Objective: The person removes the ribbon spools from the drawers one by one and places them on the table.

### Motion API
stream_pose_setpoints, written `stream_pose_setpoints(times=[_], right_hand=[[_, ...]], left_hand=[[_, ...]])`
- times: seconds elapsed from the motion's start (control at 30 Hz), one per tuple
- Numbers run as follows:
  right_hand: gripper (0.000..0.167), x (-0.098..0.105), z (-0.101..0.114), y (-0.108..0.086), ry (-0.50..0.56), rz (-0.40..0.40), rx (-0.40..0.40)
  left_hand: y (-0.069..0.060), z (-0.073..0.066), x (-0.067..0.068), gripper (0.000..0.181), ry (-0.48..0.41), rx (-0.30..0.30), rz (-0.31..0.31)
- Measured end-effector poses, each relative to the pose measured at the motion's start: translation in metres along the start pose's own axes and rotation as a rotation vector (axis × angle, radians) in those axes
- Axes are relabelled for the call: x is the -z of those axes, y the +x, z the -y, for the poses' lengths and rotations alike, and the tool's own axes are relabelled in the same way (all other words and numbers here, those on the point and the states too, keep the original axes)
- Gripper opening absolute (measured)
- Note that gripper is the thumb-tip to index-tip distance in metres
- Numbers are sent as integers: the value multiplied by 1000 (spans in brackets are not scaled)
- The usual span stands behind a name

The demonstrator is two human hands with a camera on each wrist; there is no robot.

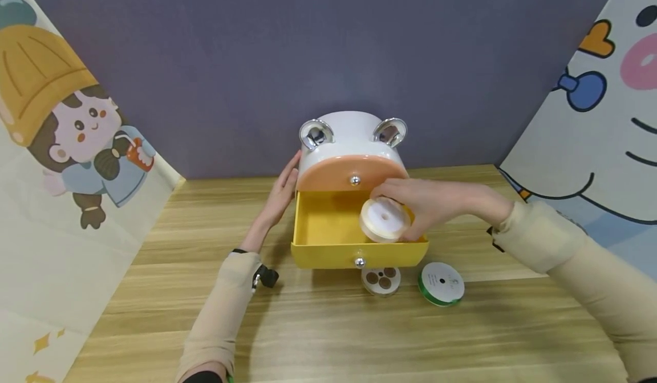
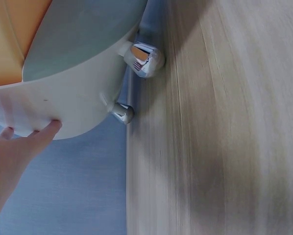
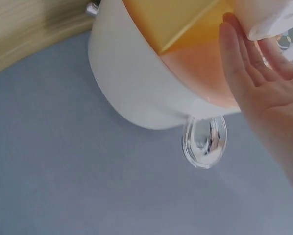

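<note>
A white spool [image 1: 384,219] with a pale cream edge is held by the right hand [image 1: 428,202] over the right part of the pulled-out yellow drawer [image 1: 328,255]. In the right wrist view the fingers of that hand [image 3: 269,83] lie along the side of the spool [image 3: 266,17]. The left hand [image 1: 280,194] rests against the left side of the white rounded cabinet [image 1: 351,132]; in the left wrist view its fingertips touch the cabinet wall [image 2: 78,107], with the hand [image 2: 14,156] fairly straight. Above the yellow drawer, the orange drawer [image 1: 328,173] is closed.
On the wooden table [image 1: 328,337], a spool with brown circles [image 1: 381,280] lies just before the drawer, partly beneath its front. To its right lies a white spool with green ribbon [image 1: 441,283]. A grey-blue panel [image 1: 328,58] stands behind the cabinet.
</note>
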State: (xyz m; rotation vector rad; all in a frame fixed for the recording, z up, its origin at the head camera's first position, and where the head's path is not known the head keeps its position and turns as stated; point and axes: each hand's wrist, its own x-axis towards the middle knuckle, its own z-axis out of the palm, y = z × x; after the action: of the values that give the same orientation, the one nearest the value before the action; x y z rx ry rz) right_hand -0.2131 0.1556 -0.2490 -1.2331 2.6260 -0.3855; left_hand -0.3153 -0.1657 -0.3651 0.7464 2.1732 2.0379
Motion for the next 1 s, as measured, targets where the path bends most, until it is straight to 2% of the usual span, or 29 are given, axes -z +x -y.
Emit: stream_pose_setpoints(times=[0.4, 0.7, 1.0], right_hand=[[72, 9, 6, -27, -45, -94, -118], [74, 8, 3, -50, -82, -162, -144], [73, 6, -6, -73, -89, -207, -167]], left_hand=[[-2, -1, -1, 51, 11, 17, 0], [0, -4, -1, 51, 13, 6, 6], [-2, -6, -2, 51, 4, 25, -9]])
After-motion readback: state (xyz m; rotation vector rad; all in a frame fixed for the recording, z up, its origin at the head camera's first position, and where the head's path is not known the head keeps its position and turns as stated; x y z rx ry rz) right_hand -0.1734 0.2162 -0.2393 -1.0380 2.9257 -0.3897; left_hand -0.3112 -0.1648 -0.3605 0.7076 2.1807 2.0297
